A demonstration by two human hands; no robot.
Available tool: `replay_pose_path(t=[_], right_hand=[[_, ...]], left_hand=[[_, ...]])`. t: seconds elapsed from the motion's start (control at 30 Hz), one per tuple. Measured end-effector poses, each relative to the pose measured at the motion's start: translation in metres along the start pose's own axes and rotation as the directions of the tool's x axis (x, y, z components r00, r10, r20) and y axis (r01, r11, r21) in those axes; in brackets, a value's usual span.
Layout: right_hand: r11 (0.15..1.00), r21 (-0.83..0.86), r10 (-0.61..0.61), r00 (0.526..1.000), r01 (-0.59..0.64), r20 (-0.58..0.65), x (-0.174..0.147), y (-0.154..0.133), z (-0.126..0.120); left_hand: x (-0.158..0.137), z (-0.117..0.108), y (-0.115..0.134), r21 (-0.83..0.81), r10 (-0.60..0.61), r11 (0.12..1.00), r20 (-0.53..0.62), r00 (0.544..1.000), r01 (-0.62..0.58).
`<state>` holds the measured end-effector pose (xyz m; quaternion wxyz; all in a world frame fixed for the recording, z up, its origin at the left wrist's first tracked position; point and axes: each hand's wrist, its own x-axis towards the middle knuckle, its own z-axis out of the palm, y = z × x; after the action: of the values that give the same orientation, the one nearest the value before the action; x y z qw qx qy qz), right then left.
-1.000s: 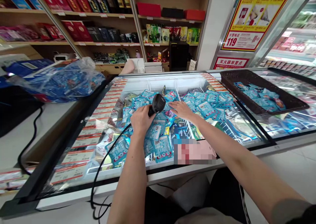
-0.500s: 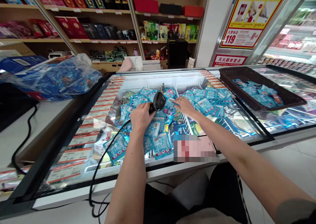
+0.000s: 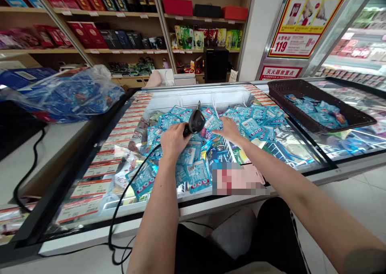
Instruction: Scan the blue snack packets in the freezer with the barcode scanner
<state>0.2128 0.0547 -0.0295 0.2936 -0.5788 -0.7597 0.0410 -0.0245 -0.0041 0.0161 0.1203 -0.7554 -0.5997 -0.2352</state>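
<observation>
My left hand (image 3: 175,140) is wrapped round the handle of a black barcode scanner (image 3: 196,122), whose cable trails down to the left. The scanner's head is above a heap of small blue snack packets (image 3: 199,175) in the glass-topped chest. To its right, my right hand (image 3: 230,130) has a blue packet (image 3: 213,123) by one edge between thumb and fingers. The thumb shows below that packet; the fingertips are partly hidden. More blue packets (image 3: 253,125) lie just right of this hand, beyond a white wire divider (image 3: 228,149).
A brown plastic basket (image 3: 358,123) with blue packets rests on the glass at right. At left lies a clear plastic bag (image 3: 87,93) full of blue packets. A pink, partly blurred item (image 3: 251,175) lies at the chest's front edge. Stocked shelves (image 3: 135,50) stand behind.
My right hand has shifted slightly right, and the blue packet at its fingers now shows more of its face. The scanner has moved a little to the right in my left hand.
</observation>
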Motion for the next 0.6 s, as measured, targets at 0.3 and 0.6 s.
replay_pose_path(t=[0.3,0.6], right_hand=[[0.917,0.397,-0.059,0.998,0.042,0.031,-0.006,0.040,-0.017],[0.923,0.385,0.004,1.000,-0.003,0.000,0.000,0.044,-0.008]], left_hand=[[0.000,0.002,0.008,-0.020,0.041,0.999,0.020,0.999,-0.041],[-0.002,0.005,0.013,-0.027,0.123,0.992,0.085,0.989,-0.121]])
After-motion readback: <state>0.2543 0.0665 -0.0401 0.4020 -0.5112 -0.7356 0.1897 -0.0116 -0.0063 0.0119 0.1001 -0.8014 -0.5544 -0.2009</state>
